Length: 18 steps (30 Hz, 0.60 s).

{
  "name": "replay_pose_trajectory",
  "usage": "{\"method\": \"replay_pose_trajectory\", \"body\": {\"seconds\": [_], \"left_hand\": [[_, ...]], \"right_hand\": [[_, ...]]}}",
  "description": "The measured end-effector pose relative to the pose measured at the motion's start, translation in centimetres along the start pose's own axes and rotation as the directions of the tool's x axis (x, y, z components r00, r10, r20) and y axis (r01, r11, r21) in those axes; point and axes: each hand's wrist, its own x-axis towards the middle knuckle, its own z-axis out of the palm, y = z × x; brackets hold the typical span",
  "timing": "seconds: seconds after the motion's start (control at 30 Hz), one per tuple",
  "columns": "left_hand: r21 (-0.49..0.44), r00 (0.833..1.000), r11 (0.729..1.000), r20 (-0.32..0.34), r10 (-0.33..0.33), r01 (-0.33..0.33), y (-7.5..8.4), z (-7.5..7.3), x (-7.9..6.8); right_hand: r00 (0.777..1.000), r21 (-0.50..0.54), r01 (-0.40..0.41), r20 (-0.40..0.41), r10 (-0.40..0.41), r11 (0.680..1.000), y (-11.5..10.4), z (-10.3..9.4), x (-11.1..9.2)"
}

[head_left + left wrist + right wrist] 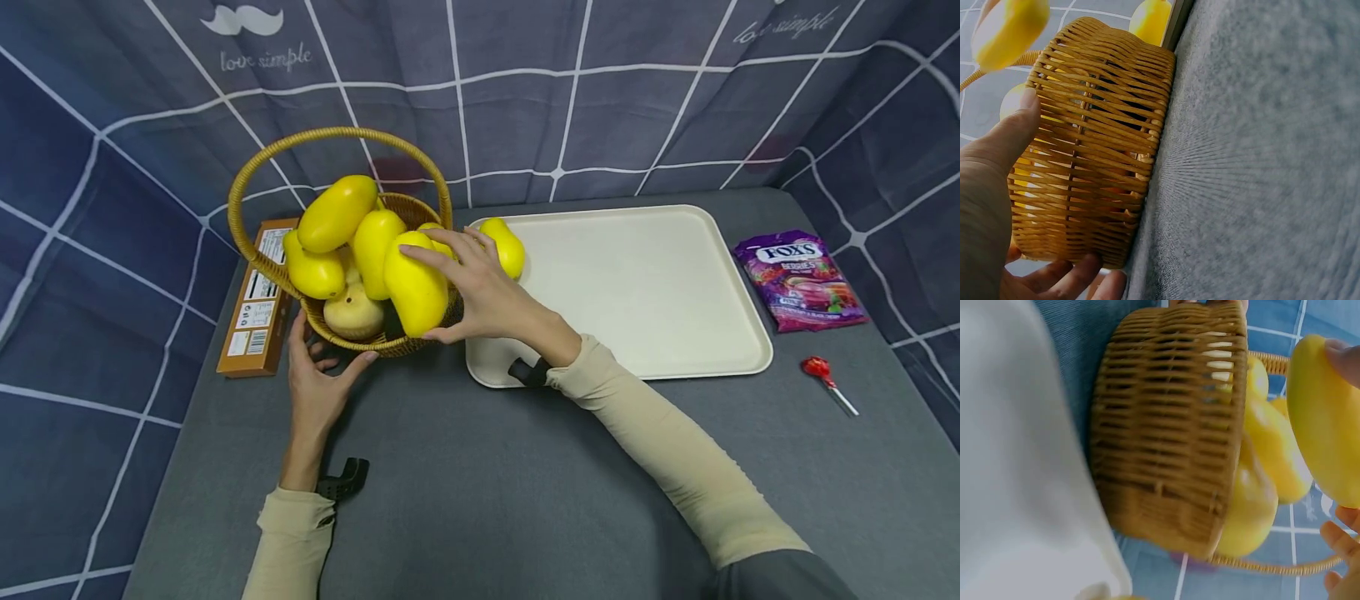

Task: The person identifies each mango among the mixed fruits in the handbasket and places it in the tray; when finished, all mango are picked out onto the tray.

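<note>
A yellow mango [417, 285] is held by my right hand [480, 279] over the right side of the wicker basket [397, 346]. In the right wrist view the thumb and fingers grip the raised mango [1322, 425] at opposite ends, above the rim. Several more mangoes [337, 213] and a pale, rounded fruit [354, 312] fill the basket, its tall handle arching up behind them. My left hand [318, 383] steadies the basket at its front left. The left wrist view has the thumb near the rim and fingers around the woven wall [1094, 137].
Right of the basket lies a cream tray [622, 283] with another yellow fruit [503, 247] at its left end. A brown box [255, 325] lies beside the basket's left side. Farther right are a purple candy bag [801, 282] and a red lollipop [821, 373]. A dark grid-patterned curtain [517, 125] encloses the table.
</note>
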Motion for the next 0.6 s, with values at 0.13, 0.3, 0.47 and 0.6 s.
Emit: {"method": "replay_pose_trajectory", "body": {"seconds": [0.13,0.3,0.47,0.6], "left_hand": [[0.004,1.0,1.0,-0.003,-0.007,0.007,0.0,-0.1,0.0],[0.002,1.0,1.0,-0.004,-0.005,0.005,0.0,0.0,0.0],[-0.003,1.0,1.0,-0.007,-0.001,0.001,-0.1,0.0,0.1],[-0.001,1.0,1.0,-0.007,-0.005,0.005,-0.2,0.0,0.0]], "right_hand": [[1.0,0.01,-0.026,0.0,0.026,1.0,0.8,-0.9,-1.7],[0.999,0.012,-0.034,-0.007,0.034,0.999,1.6,-1.9,-3.7],[0.998,0.038,-0.06,0.024,0.06,0.997,2.4,-2.4,-5.7],[0.994,0.067,-0.092,0.06,0.088,0.994,3.1,-2.4,-7.2]]}}
